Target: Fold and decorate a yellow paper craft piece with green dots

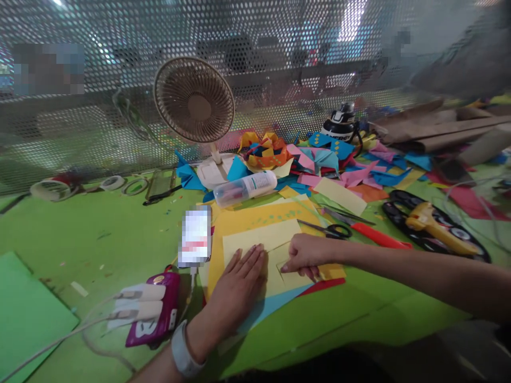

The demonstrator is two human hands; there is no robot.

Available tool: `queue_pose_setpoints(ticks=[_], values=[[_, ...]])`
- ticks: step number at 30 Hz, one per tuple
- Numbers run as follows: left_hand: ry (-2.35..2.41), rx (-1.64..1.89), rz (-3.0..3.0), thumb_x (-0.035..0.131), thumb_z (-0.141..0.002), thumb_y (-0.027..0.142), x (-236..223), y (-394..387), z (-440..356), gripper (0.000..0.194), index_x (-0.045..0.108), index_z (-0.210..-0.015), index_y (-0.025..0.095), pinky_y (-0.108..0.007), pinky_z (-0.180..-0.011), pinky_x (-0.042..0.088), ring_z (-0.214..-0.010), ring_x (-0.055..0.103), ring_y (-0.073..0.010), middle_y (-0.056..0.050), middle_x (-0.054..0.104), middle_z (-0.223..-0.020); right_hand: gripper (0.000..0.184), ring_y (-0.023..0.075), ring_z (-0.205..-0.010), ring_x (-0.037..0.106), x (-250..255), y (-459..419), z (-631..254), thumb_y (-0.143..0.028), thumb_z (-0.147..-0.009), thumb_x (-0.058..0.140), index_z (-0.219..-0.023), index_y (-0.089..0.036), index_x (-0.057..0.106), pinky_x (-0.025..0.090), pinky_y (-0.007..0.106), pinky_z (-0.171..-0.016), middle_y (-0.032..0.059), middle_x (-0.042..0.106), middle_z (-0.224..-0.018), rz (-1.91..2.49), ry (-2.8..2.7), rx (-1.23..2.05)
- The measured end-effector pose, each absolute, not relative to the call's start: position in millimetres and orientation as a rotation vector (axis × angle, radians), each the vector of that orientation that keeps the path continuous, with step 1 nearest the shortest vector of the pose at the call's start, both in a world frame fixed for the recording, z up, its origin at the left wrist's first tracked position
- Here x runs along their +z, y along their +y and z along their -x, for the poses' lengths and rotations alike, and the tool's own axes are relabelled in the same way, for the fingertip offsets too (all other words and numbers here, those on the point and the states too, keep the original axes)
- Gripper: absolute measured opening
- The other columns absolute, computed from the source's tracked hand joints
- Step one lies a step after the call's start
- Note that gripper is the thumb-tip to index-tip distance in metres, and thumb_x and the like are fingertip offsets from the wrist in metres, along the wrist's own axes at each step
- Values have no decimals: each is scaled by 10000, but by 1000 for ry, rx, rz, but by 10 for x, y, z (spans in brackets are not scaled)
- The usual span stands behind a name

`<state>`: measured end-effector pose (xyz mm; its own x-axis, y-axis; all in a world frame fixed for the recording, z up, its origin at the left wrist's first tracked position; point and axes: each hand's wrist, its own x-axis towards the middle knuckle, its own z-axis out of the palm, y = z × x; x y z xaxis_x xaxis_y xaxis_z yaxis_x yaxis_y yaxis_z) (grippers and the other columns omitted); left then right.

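My left hand [244,274] lies flat on a pale yellow sheet of paper [243,242], fingers stretched out together. On the right side of that sheet my right hand [305,258] is closed, its thumb pressed down near a short dark line in the paper. What its curled fingers hold, if anything, is hidden. A crease or cut line runs across the sheet between the two hands. Under it lie a deeper yellow sheet [217,250], a light blue sheet [271,307] and a red sheet [325,286]. Dark-handled scissors [338,231] rest just beyond my right hand.
A lit phone [195,236] and a purple power strip [170,298] with cables lie left. Behind stand a fan [195,101], a clear bottle [245,189] on its side and folded coloured papers [319,157]. A yellow-handled tool [439,229] lies right, near a red-handled one [379,235].
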<state>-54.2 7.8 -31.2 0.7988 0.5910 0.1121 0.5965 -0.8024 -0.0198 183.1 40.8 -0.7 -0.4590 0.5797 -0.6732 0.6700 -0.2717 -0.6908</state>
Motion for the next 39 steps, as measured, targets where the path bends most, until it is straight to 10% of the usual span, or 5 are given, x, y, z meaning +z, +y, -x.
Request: queue_pose_setpoints(ticks=[12,29,39], values=[[-1000,-187,2979,349,-952,201,-296,71,550,447,310,-1385,96,-483,-1084,289,-1351,283,-229,-132,341,-1453,212,132,-647,628,-22,30,-1662,-255,-798,604,-1006,-252,640,386,211,-582,-37,700,-710,-1807,2749,-1037],[-1042,-281,3005,352,-916,152,-151,70,554,522,229,-1415,58,-471,-1073,321,-1347,293,-235,-158,339,-1451,130,105,-626,529,-17,81,-1555,-276,-832,552,-753,-206,629,323,216,-545,-12,602,-738,-1934,2726,-952],[-722,-381,2888,420,-901,151,-97,-199,523,341,537,-1214,80,-389,-975,445,-1157,541,-247,-128,568,-1279,158,118,-656,555,1,104,-1515,-278,-837,527,-733,-199,615,331,229,-570,-2,623,-757,-1974,2691,-854]])
